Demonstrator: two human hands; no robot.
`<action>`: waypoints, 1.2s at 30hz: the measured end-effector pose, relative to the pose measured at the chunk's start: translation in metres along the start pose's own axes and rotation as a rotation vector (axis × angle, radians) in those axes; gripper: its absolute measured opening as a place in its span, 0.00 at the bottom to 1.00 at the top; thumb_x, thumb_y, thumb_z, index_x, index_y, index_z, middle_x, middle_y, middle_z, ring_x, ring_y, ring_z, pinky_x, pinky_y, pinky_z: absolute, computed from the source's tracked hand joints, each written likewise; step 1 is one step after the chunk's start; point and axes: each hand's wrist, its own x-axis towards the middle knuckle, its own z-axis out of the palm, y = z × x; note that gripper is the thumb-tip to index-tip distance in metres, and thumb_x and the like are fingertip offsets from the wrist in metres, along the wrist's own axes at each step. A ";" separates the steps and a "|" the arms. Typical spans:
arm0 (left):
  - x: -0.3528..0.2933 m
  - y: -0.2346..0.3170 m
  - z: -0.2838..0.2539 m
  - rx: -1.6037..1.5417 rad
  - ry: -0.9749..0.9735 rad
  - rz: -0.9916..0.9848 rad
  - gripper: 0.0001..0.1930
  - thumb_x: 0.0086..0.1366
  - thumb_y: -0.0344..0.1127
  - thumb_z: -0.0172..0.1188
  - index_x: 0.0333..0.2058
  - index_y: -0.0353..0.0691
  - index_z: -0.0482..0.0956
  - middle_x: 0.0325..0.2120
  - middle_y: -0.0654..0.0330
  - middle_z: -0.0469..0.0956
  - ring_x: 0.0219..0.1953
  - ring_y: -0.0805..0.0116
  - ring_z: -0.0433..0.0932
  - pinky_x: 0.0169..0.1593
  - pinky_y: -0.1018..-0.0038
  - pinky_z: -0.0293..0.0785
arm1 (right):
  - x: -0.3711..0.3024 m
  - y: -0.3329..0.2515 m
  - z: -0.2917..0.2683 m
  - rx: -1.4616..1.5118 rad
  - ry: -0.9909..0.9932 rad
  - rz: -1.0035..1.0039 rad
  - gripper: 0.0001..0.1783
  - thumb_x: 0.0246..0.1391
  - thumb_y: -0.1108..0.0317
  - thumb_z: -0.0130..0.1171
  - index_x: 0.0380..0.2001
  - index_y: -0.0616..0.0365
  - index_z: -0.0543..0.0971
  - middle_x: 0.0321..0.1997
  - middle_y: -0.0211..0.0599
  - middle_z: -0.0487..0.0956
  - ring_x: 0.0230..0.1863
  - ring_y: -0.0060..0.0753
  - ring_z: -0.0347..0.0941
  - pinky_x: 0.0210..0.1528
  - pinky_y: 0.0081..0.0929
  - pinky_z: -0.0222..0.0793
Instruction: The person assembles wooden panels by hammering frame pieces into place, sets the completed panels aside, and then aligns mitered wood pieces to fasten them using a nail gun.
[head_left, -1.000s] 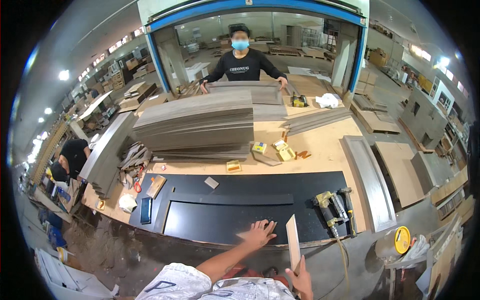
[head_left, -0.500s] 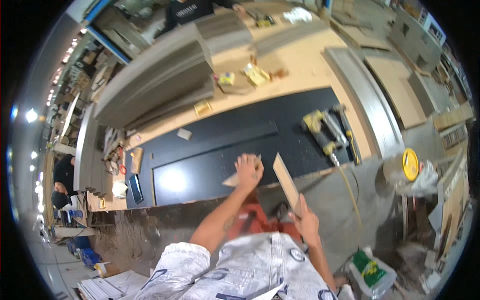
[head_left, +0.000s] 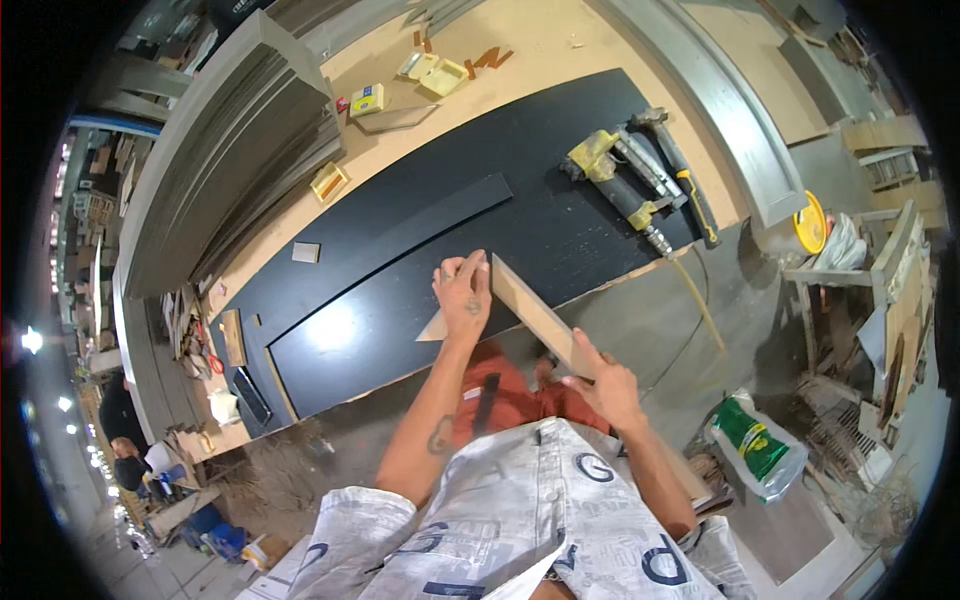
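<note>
My left hand (head_left: pixel 463 298) is closed over a pale, pointed piece of wood (head_left: pixel 431 328) above the near edge of a black panel (head_left: pixel 540 235). Its fingers hide most of that piece. My right hand (head_left: pixel 606 388) grips the lower end of a narrow wooden strip (head_left: pixel 540 314), index finger stretched along it. The strip's angled upper end comes close to my left fingertips; I cannot tell if they touch. A long black strip (head_left: pixel 440 225) lies on the panel beyond my hands.
A nail gun (head_left: pixel 612 180) with its hose and a hammer (head_left: pixel 690 185) lie at the panel's right. Stacked grey boards (head_left: pixel 225 165) stand at the left. A small tile-like block (head_left: pixel 306 252), a phone (head_left: pixel 252 395) and yellow boxes (head_left: pixel 440 78) lie about. A yellow-lidded bucket (head_left: pixel 808 224) stands right.
The wooden strip's upper end has come nearer my left hand, with my right hand moved in along it. The whole view has turned and shifted; the bench tools sit still on the panel.
</note>
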 end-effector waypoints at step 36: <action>0.008 -0.004 -0.010 -0.169 -0.079 -0.167 0.17 0.59 0.44 0.67 0.43 0.41 0.85 0.38 0.55 0.78 0.43 0.55 0.75 0.49 0.64 0.71 | 0.022 -0.004 -0.007 0.022 -0.068 0.030 0.48 0.44 0.58 0.72 0.68 0.30 0.61 0.40 0.54 0.79 0.41 0.60 0.78 0.43 0.47 0.74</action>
